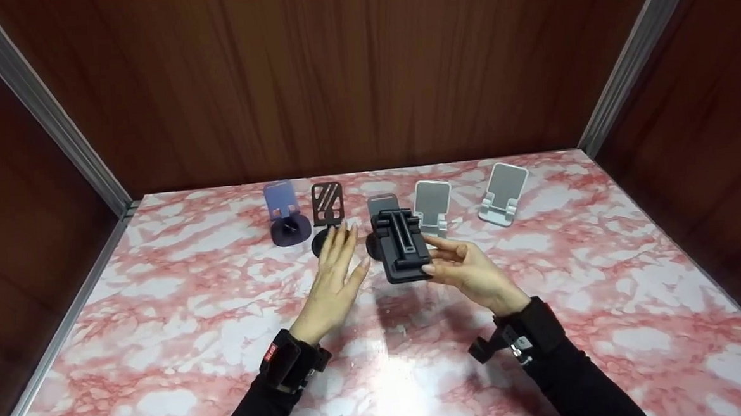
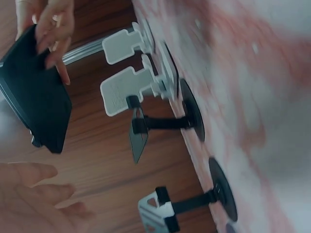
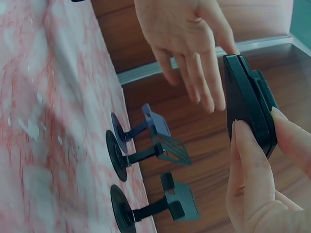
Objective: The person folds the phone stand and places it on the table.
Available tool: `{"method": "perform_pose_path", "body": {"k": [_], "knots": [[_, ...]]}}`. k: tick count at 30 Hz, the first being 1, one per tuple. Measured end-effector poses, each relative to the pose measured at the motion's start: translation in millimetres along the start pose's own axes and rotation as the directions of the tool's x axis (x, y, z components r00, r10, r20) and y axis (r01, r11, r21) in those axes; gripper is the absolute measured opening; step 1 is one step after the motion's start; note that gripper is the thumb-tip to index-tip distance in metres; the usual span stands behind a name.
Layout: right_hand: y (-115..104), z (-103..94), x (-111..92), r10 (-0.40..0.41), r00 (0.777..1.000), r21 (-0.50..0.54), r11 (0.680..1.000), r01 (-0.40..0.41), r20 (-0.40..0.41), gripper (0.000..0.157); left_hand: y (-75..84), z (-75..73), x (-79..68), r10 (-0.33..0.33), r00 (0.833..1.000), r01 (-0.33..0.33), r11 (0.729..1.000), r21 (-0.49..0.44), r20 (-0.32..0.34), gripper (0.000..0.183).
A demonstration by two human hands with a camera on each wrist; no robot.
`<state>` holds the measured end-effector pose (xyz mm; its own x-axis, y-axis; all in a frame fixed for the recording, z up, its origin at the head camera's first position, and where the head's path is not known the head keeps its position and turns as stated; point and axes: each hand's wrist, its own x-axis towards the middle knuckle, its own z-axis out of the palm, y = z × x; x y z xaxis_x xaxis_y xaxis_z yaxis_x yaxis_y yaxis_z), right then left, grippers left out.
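My right hand [image 1: 469,272] pinches a folded black phone stand [image 1: 403,247] by its right edge, thumb on one face and fingers on the other. The right wrist view shows the stand [image 3: 250,104] held up above the table, seen nearly edge-on. To its left, my left hand [image 1: 333,286] hovers with straight, spread fingers and grips nothing. In the left wrist view the fingers of the left hand [image 2: 39,194] are apart from the folded stand [image 2: 36,92]. Behind the held stand, a grey-plated phone stand [image 1: 383,202] is partly hidden.
Along the back of the marbled table [image 1: 192,319] stand a purple phone stand [image 1: 281,200], a black slotted one [image 1: 328,204] and two white ones, the middle [image 1: 432,205] and the right [image 1: 504,191]. Brown wood-grain panels [image 1: 363,75] enclose the back and sides.
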<state>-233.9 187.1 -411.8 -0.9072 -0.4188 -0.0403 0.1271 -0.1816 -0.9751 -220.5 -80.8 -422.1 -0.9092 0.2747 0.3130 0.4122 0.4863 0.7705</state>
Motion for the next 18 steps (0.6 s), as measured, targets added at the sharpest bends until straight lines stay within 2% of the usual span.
{"method": "perform_pose_path", "body": {"k": [9,12,18], "knots": [[-6.2,-15.5,-9.9,-0.008,1.000,-0.013,1.000,0.008,-0.019,0.084,-8.2,0.3,-4.5,0.096,0.992,-0.077,0.973,0.219,-0.080,0.071],[-7.7,-21.8,-16.3,-0.008,1.000,-0.017,1.000,0.007,-0.017,0.085,-13.4,-2.4,-8.4,0.097,0.992,-0.071,0.961,0.268,-0.083,0.073],[-4.7,-44.8,-32.8,-0.020,1.000,-0.054,0.998,0.020,-0.004,0.085,-21.9,-12.0,-15.2,0.045,0.997,-0.019,0.938,0.347,-0.066,0.072]]}}
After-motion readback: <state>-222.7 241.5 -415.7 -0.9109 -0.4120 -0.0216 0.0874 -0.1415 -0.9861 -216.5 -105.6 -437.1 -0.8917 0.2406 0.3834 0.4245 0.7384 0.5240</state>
